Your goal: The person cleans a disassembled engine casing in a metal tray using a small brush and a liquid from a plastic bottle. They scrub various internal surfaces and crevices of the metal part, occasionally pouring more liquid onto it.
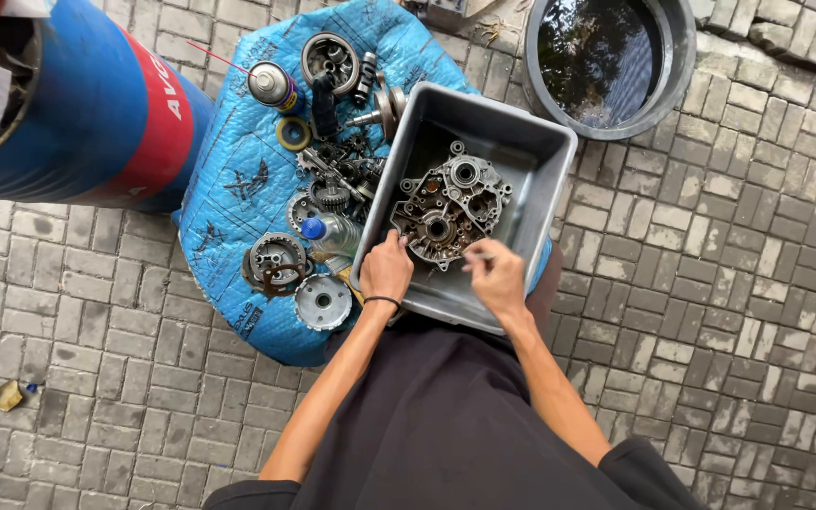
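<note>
In the grey plastic tub (531, 151) we steady the engine crankcase half (450, 208) by its near edge, left hand (386, 269) closed on it, so our right hand (495, 276) can pinch a thin tool (477, 254) against it.

Blue drum (96, 113) top left, red label band (158, 113); spray can (273, 86) beside.

Blue drum (96, 113) cut off at frame's top-left edge; small gears (337, 179) indistinct.
</note>
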